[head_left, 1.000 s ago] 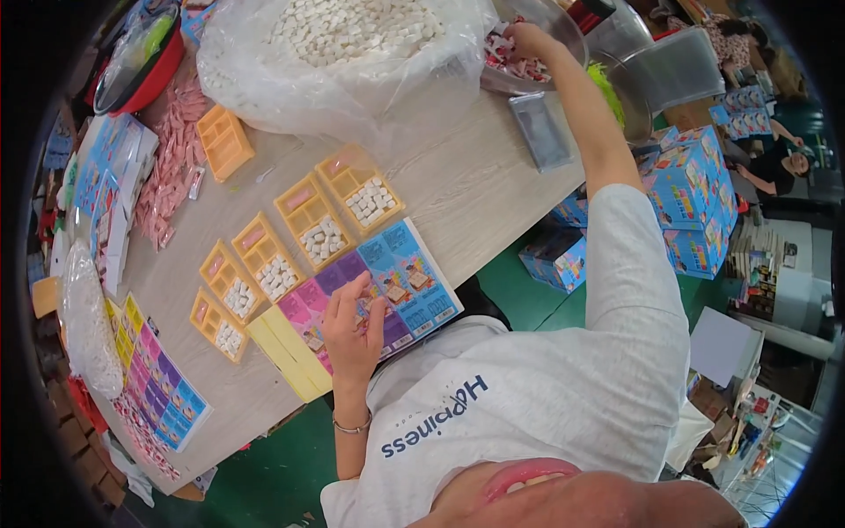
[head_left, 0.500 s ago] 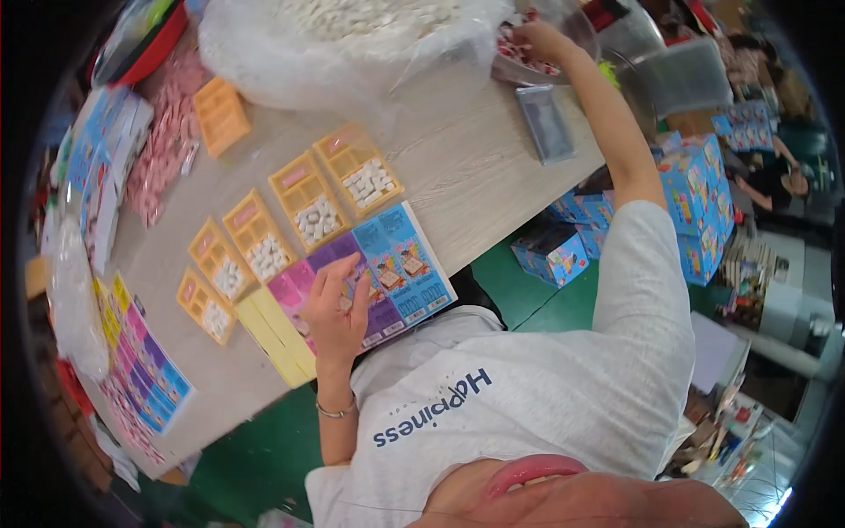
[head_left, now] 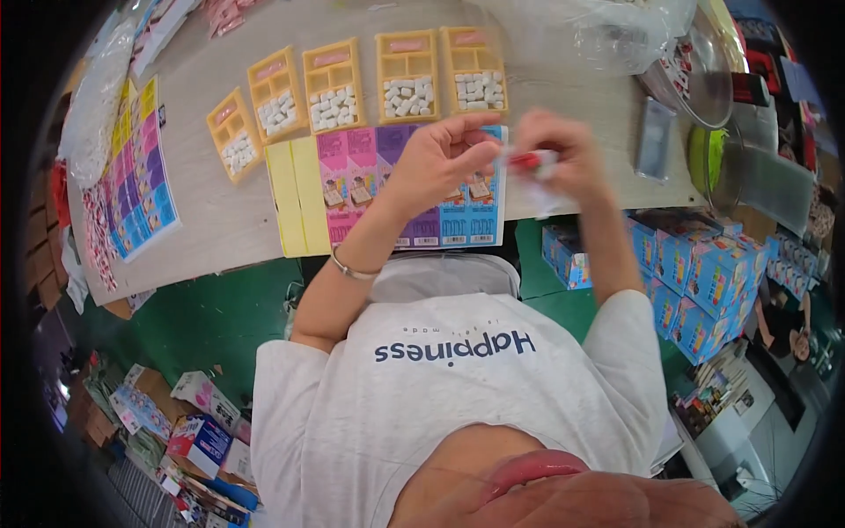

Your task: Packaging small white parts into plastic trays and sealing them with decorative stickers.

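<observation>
My right hand (head_left: pixel 568 154), smeared by motion, is closed on a small red-and-white packet (head_left: pixel 534 162) above the right edge of a printed colour sheet (head_left: pixel 356 224). Close beside it, my left hand (head_left: pixel 440 167) hovers over the sheet, fingers bent and thumb apart from them, with nothing plainly held. Behind the sheet stand several yellow compartment trays, among them a right-hand tray (head_left: pixel 449 66) and a left-hand tray (head_left: pixel 217 117). Each has small white pieces (head_left: pixel 409 97) in its large compartment and a pink packet (head_left: pixel 406 45) in a top one.
A clear bowl (head_left: pixel 717 97) with red-and-white packets stands at the back right, near a clear plastic bag (head_left: pixel 607 35). A grey rectangular case (head_left: pixel 655 139) lies by the table edge. Another colour sheet (head_left: pixel 145 189) is at the left. Blue printed boxes (head_left: pixel 704 273) are stacked right of the table.
My right hand has come back from the bowl to above the sheet with a red-and-white packet. My left hand has lifted towards it. The view has swung round.
</observation>
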Demonstrator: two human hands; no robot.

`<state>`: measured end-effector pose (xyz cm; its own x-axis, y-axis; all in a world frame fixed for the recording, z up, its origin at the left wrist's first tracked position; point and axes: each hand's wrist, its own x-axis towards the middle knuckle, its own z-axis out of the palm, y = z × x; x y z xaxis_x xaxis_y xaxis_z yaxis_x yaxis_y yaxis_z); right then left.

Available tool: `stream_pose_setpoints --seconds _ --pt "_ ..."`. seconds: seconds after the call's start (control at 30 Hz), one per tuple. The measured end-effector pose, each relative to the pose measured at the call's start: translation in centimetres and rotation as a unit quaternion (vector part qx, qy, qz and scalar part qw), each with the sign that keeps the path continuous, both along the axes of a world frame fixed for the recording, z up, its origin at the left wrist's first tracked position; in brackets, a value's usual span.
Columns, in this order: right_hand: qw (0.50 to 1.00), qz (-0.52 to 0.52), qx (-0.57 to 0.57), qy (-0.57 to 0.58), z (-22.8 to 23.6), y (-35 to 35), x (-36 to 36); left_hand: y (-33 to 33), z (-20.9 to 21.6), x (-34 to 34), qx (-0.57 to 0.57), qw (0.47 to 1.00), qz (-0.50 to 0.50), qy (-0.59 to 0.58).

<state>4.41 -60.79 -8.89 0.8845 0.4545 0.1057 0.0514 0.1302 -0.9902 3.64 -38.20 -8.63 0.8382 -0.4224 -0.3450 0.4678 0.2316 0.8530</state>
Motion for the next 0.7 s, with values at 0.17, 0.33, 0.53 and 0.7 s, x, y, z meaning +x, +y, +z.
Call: stream_pose_setpoints --seconds 0.17,0.33,0.53,0.7 --pt "0.971 -0.099 0.097 0.193 -1.5 5.2 -0.9 3.6 -0.5 1.1 0.044 0.998 -0.049 -0.002" --pt "0.992 -0.101 0.053 0.047 -2.9 7.7 -0.8 3.7 -0.7 0.8 0.005 1.0 0.009 0.027" --pt "0.96 -0.197 0.065 0.186 -3.7 5.6 -1.4 6.2 -1.9 1.4 0.069 0.996 0.047 -0.022" --pt "0.933 -0.285 0.101 0.195 -4.8 6.6 -2.8 6.5 -2.0 0.9 0.073 0.996 0.041 -0.02"
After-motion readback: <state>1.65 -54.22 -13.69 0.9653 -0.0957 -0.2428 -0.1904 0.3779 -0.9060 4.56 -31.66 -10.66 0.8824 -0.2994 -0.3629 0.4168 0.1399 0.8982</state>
